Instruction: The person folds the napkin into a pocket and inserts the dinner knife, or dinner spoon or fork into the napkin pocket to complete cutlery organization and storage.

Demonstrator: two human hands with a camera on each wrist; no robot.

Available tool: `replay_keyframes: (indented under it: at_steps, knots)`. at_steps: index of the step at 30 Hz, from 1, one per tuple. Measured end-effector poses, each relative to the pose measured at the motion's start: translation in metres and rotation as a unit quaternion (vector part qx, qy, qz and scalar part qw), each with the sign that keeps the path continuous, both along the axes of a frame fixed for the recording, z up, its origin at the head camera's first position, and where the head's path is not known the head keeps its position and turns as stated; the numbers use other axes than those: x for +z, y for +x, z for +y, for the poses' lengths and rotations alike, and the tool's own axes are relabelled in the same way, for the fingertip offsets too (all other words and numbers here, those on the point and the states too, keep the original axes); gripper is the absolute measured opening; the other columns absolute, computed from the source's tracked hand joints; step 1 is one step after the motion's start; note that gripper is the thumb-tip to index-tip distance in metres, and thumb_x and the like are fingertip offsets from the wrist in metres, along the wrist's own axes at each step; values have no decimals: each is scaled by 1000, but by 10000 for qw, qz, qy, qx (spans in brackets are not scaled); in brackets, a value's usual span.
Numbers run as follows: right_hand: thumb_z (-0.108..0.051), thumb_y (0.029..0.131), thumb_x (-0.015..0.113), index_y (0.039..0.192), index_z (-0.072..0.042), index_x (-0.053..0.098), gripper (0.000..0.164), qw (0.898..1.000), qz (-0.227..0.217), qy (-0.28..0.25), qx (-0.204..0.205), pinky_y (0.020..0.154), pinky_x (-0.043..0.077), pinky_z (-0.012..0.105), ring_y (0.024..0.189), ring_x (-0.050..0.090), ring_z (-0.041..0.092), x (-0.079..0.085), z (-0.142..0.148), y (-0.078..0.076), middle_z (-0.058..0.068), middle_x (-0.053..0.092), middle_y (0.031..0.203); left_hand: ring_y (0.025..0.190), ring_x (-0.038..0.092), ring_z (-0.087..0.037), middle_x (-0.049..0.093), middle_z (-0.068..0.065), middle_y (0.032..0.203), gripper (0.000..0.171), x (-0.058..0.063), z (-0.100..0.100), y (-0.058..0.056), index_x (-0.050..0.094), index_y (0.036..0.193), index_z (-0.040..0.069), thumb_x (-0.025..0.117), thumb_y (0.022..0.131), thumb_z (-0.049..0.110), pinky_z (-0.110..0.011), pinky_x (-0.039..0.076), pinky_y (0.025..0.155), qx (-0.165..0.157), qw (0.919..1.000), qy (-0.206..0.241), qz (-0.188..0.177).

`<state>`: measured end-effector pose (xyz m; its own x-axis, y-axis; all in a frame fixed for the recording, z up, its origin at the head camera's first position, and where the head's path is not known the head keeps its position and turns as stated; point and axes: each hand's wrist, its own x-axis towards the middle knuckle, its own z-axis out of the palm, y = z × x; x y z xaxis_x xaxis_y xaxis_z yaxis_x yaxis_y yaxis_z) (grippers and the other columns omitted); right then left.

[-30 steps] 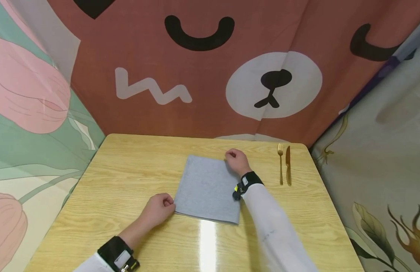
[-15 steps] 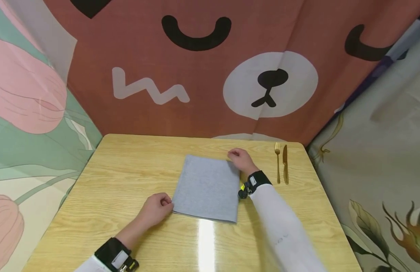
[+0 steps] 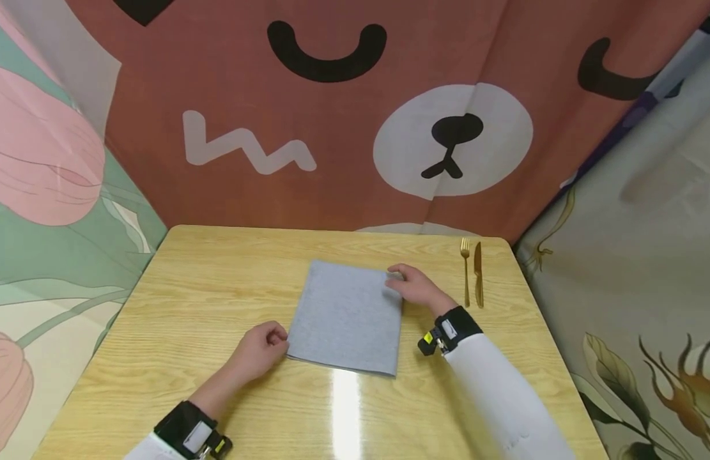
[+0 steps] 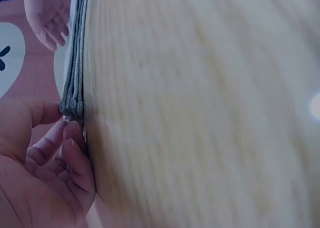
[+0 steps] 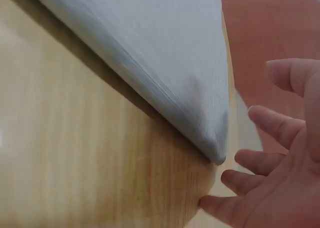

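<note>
A grey cloth (image 3: 346, 319), folded into a rough square of several layers, lies flat on the wooden table. My left hand (image 3: 255, 350) is at its near left corner. Close up in the left wrist view, the thumb and fingers of that hand (image 4: 50, 158) pinch the stacked folded edge (image 4: 76, 83). By the far right corner, my right hand (image 3: 415, 285) has its fingers apart and holds nothing. In the right wrist view, that hand's loosely spread fingers (image 5: 272, 125) stand just off the cloth's corner (image 5: 217, 155).
A gold fork (image 3: 466, 271) and a gold knife (image 3: 478, 275) lie side by side at the table's back right. The wooden table (image 3: 228, 275) ends at a bear-patterned curtain (image 3: 331, 198). Flowered curtains hang at the left and right sides.
My right hand has drawn back slightly from the cloth's far right corner and its fingers have spread. My left hand stays at the near left corner. The head view has shifted a little.
</note>
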<state>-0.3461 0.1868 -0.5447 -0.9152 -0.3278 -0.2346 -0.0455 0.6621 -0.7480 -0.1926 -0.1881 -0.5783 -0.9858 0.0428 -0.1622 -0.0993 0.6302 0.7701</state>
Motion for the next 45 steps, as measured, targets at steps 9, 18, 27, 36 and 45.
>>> replay_keyframes:
  at_steps: [9,18,27,36,45]
  knots:
    - [-37,102,61,153,-9,47,60,9974,-37,370,615,126,25,57,157,24,42,5,-5,46,23,24,169,74,56,-14,63,0,83,10,-3,-2,-5,69,103,12,71,95,17,-26,47,68,-134,9999,107,-14]
    - [-42,100,64,157,-6,41,71,9804,207,1434,1336,126,28,50,157,28,35,22,-5,93,19,27,169,73,57,-13,63,3,84,24,10,-1,-35,69,114,13,70,97,29,-29,49,66,-956,9892,-976,534]
    - [-48,99,63,155,-2,43,75,9468,446,2199,2307,121,38,51,150,42,37,45,-10,147,21,38,164,143,48,-36,52,-12,155,57,27,17,-90,57,147,18,65,99,46,-63,44,108,-2186,9106,-3098,1642]
    - [-54,95,65,150,-3,51,77,9215,382,2782,2682,117,41,55,145,49,35,46,-20,180,19,46,159,162,11,-36,17,-10,174,85,36,40,-119,23,165,16,52,100,63,-69,22,122,-3159,8794,-3385,1108]
    - [-60,92,65,150,-3,51,82,9080,604,3128,2723,117,39,59,147,47,33,36,-18,193,18,47,158,162,9,-35,11,-9,175,90,21,41,-134,18,166,16,44,100,70,-67,20,124,-3026,8783,-3650,625]
